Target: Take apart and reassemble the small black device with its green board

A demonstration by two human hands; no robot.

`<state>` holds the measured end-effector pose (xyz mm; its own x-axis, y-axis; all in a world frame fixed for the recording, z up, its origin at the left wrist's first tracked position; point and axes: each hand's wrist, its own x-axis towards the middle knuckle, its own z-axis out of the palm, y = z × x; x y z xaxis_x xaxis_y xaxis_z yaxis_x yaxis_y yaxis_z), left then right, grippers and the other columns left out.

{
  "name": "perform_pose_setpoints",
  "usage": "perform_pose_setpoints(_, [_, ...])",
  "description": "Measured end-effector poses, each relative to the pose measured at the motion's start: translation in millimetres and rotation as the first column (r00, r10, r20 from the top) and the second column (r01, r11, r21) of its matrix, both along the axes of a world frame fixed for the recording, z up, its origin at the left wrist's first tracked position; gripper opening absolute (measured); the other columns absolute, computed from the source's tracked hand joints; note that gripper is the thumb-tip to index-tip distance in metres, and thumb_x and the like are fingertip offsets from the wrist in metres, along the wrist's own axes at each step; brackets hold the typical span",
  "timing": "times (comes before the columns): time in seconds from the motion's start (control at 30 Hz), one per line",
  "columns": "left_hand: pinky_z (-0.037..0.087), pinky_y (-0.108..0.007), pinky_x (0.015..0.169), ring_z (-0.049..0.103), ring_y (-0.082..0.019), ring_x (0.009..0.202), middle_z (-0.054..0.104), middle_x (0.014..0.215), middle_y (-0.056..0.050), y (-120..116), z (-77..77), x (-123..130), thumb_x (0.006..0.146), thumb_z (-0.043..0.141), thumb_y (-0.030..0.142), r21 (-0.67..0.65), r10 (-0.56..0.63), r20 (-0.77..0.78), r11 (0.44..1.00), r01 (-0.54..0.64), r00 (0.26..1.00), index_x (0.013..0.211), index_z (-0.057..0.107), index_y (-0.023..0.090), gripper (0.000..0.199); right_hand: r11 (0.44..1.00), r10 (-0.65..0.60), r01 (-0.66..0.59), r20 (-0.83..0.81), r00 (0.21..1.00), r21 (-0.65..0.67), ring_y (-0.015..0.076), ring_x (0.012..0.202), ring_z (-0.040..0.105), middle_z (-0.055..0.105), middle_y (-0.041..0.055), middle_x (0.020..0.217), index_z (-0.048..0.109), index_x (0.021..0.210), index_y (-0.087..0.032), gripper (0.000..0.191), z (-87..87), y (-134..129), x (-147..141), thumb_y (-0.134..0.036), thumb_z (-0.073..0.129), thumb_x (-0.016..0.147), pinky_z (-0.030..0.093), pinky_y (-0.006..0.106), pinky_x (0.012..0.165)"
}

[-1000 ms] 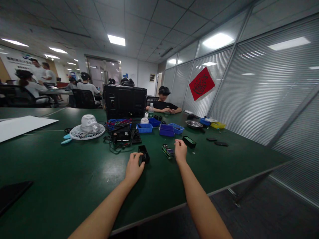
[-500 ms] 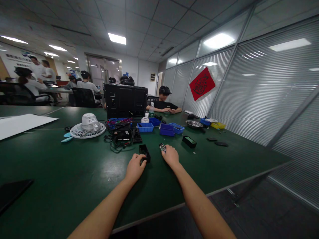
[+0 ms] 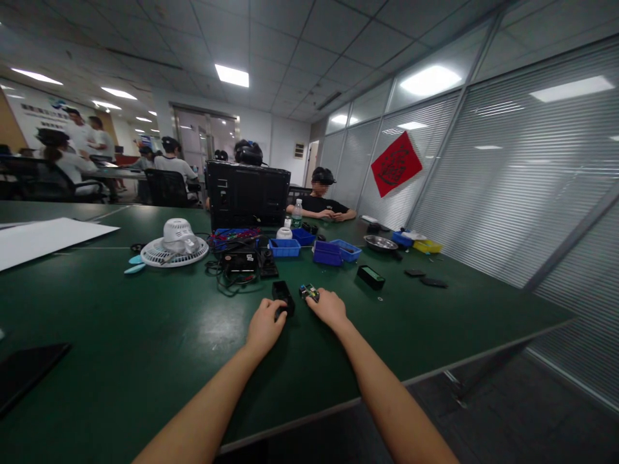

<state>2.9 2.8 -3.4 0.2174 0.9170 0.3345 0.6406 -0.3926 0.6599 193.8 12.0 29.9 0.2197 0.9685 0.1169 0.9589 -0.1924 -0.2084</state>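
Observation:
My left hand [image 3: 265,327] is closed on the near end of a black open-topped case [image 3: 283,297], which rests on the green table. Between the fingers and thumb of my right hand [image 3: 328,308] is a small circuit board [image 3: 308,292] with green and light-coloured parts. The board is just to the right of the case, apart from it. Farther right lies a second black box [image 3: 371,277] with a greenish top, touched by neither hand.
Behind my hands sit a tangle of cables with a black device [image 3: 239,263], blue bins [image 3: 284,247] and a purple-blue box [image 3: 327,253]. A white fan part [image 3: 175,245] lies left. A metal bowl [image 3: 380,243] stands right. Across the table sits a person [image 3: 323,200].
My right hand has turned the circuit board and brought it left, closer to the black case. My left hand keeps its hold. The whole view has shifted slightly.

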Motion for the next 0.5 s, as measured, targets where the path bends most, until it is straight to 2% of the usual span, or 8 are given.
perform_pose_setpoints(0.13, [0.042,-0.024,0.071,0.053,-0.011,0.072,0.050,0.093,-0.002,-1,-1.3,0,0.079,0.049,0.027,0.007,-0.024,-0.014,1.000,0.024,1.000,0.100,0.060,0.025,0.024,0.999,-0.042,0.041,-0.050,0.998,-0.021,0.0219,0.084,0.059,0.063,0.0096,0.091,0.056,0.098,-0.020,0.035,0.4,0,-3,-0.048,0.048,0.078,0.041,0.029,0.070])
perform_pose_setpoints(0.27, [0.041,-0.023,0.073,0.053,-0.012,0.075,0.051,0.093,-0.001,-5,0.4,1,0.079,0.049,0.026,0.023,-0.090,-0.026,0.996,0.091,0.996,0.101,0.059,0.026,0.025,0.989,-0.053,0.042,0.069,0.996,0.141,0.0243,0.099,0.050,0.057,0.0104,0.105,0.053,0.106,-0.020,0.036,1.7,0,9,-0.039,0.054,0.075,0.039,0.031,0.076])
perform_pose_setpoints(0.33, [0.041,-0.023,0.073,0.053,-0.011,0.074,0.051,0.092,0.000,-7,1.4,2,0.079,0.049,0.026,0.029,-0.115,-0.028,0.993,0.116,0.993,0.101,0.059,0.027,0.025,0.984,-0.038,0.016,0.118,0.992,0.180,0.0248,0.102,0.046,0.054,0.0107,0.109,0.052,0.108,-0.020,0.039,1.5,0,13,-0.038,0.056,0.074,0.038,0.032,0.078])
perform_pose_setpoints(0.5, [0.040,-0.023,0.071,0.051,-0.011,0.070,0.052,0.088,0.000,-6,1.3,3,0.077,0.049,0.022,0.017,-0.142,-0.010,0.990,0.142,0.990,0.104,0.058,0.025,0.028,0.990,-0.013,0.003,0.071,0.997,0.142,0.0234,0.101,0.046,0.053,0.0102,0.109,0.051,0.110,-0.021,0.041,1.5,-1,14,-0.045,0.051,0.078,0.037,0.032,0.079])
